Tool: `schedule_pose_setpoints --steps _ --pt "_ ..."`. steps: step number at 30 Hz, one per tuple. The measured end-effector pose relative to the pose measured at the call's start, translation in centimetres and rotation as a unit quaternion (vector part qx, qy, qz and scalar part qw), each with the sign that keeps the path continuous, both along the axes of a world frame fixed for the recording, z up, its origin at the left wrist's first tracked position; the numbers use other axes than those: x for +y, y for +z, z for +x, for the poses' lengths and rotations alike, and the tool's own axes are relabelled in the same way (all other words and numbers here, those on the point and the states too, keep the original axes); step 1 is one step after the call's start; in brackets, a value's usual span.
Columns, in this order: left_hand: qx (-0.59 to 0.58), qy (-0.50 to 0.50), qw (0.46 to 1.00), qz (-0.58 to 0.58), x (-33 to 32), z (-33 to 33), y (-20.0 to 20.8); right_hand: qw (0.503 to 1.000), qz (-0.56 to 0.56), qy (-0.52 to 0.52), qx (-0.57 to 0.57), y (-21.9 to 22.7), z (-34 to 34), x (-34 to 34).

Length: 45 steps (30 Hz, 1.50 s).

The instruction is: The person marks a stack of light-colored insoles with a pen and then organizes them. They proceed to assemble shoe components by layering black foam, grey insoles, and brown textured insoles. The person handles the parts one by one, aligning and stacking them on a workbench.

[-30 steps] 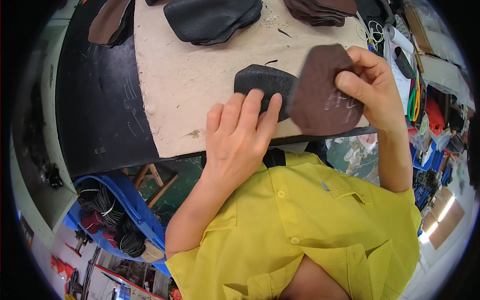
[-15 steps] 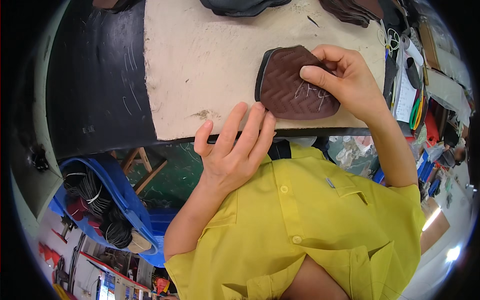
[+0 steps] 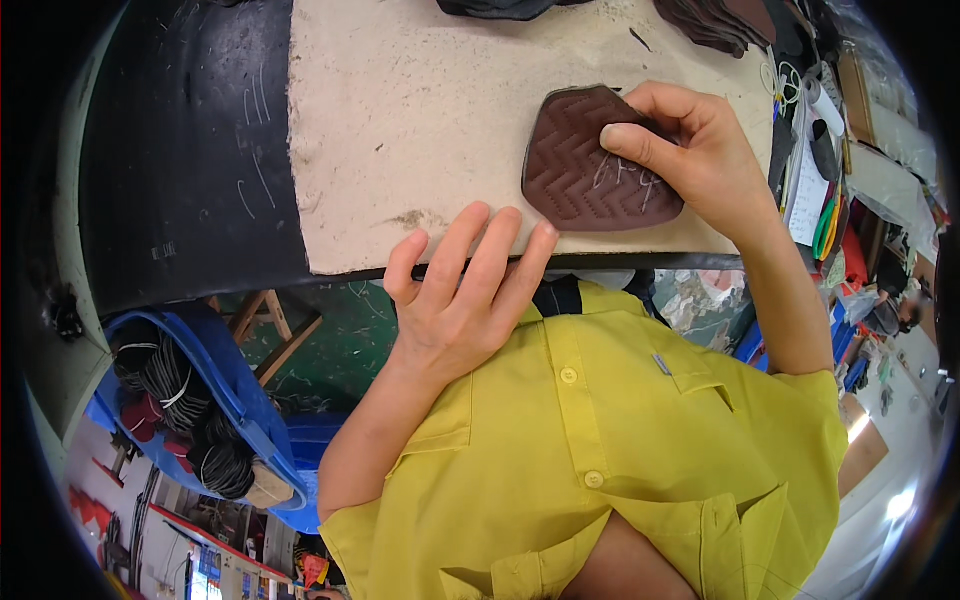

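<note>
My right hand [image 3: 690,150] pinches the right side of a brown leather piece [image 3: 575,160] between thumb and fingers. Rows of zigzag stitching cross this piece, and pale handwritten marks lie near my thumb. Its upper corner is cut at a slant, and a thin dark edge shows there. My left hand [image 3: 465,275] is open, its fingers spread over the front edge of the pale board [image 3: 400,120]. The tip of its index finger is close to the lower left edge of the piece; whether they touch I cannot tell.
At the far right lies a stack of brown pieces [image 3: 715,25], with black pieces [image 3: 510,8] left of it. Black sheeting [image 3: 190,150] covers the table's left. Papers [image 3: 805,200] and cords hang at right. A blue bin [image 3: 235,375] with black bundles stands below left.
The black layer that showed along the leather piece's left side is now almost out of sight. My left fingertips have shifted slightly relative to its lower edge. My right hand keeps its pinch.
</note>
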<state>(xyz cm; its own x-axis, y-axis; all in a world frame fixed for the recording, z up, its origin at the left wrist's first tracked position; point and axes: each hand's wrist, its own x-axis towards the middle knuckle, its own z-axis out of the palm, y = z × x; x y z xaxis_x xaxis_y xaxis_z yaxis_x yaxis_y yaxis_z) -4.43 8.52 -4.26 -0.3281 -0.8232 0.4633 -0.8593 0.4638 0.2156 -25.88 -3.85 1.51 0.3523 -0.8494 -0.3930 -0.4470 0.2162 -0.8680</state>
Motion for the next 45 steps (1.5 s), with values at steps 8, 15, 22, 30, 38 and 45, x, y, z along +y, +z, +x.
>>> schedule_pose_setpoints --steps 8,15,22,30,38,45 --pt "-0.041 -0.009 0.999 0.027 -0.8 -0.1 1.0 0.991 -0.113 -0.018 0.062 -0.2 0.3 1.4" --pt "-0.061 -0.017 0.997 0.046 -0.9 -0.2 1.2 0.992 -0.101 -0.036 0.071 -0.5 0.3 1.5" --pt "-0.067 -0.015 0.995 0.072 -0.8 -0.5 1.1 0.988 -0.106 -0.028 0.112 0.1 0.9 1.0" --pt "0.118 -0.085 0.979 0.146 -4.9 -3.5 3.3 0.980 -0.118 -0.012 0.160 0.8 1.4 0.9" --pt "0.010 -0.094 0.980 0.175 -5.1 -4.2 2.9 0.929 -0.331 -0.082 0.144 -0.6 -1.4 5.4" --pt "-0.058 -0.076 0.978 0.188 -5.1 -4.7 3.4 0.973 -0.070 -0.216 0.047 -0.8 -1.6 4.6"
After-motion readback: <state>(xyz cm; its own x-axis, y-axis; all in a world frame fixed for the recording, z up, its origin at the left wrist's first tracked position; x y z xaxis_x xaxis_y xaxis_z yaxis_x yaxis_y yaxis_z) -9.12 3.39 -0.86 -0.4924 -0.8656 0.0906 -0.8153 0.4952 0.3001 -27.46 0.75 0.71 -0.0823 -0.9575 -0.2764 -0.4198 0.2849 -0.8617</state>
